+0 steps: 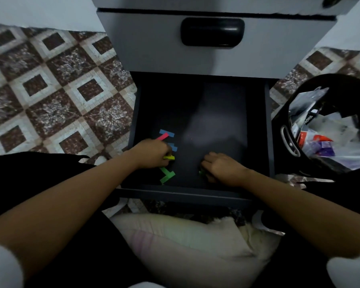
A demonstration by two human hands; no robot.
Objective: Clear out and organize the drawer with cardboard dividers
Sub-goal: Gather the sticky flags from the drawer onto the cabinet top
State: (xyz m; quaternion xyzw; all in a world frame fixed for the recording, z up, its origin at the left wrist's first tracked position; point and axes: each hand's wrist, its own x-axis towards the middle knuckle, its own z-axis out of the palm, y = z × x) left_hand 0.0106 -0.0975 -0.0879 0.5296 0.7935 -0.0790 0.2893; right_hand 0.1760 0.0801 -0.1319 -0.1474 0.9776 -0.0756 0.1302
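The dark drawer (258,125) stands pulled out below a grey drawer front with a black handle (212,32). On its floor near the front left lie small coloured paper strips: blue (167,133), pink (162,137), another blue (173,146) and green (167,175). My left hand (152,153) is curled over them and pinches a yellow strip (170,157). My right hand (222,168) rests curled on the drawer floor to the right, with a small green piece (201,172) at its fingertips. Whether it grips that piece is hidden.
A black bag (330,129) full of papers and wrappers stands right of the drawer. Patterned floor tiles (56,90) spread to the left. A pale cushion (187,240) lies in front of the drawer, between my legs.
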